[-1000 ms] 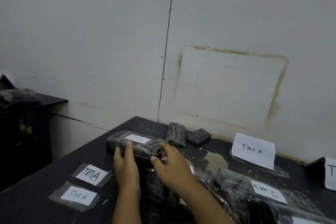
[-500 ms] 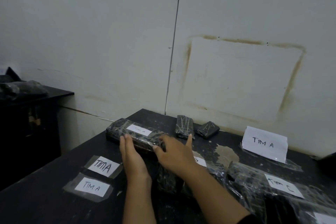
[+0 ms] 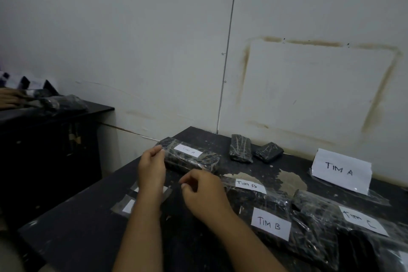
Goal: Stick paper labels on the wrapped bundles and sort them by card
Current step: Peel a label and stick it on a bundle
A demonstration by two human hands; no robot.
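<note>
1. Where pushed up against a pale panelled wall, dark and scuffed: table (image 3: 84, 234), with a pale worn patch (image 3: 289, 181) mid-top.
2. On the wall (image 3: 132, 51), a vertical seam and a brownish rectangular stain outline (image 3: 318, 43) (above the far right of the table).
3. Flat at the table's far left corner: long wrapped bundle (image 3: 198, 162), with a paper label (image 3: 187, 150) reading TIM A on top.
4. At that bundle's near-left end, left hand (image 3: 152, 169), fingertips bent against the wrap; pinching or only touching, cannot tell.
5. Just in front of the bundle and apart from it, right hand (image 3: 204, 196), fingers loosely curled, thumb close to forefinger, nothing seen between them.
6. Near the wall, two small wrapped bundles (image 3: 240, 149) side by side; further right, upright, folded card (image 3: 342, 171) marked TIM A.
7. On the right, heaped bundles labelled TIM B (image 3: 271, 226) (two such) and TIM C (image 3: 362, 219), cut off at the lower right edge.
8. Under the left forearm, taped paper labels (image 3: 129, 205), mostly hidden, writing unreadable.
9. Far left, second dark table (image 3: 66, 139) bearing blurred wrapped things; at the frame edge, part of another person's hand (image 3: 8, 98).
</note>
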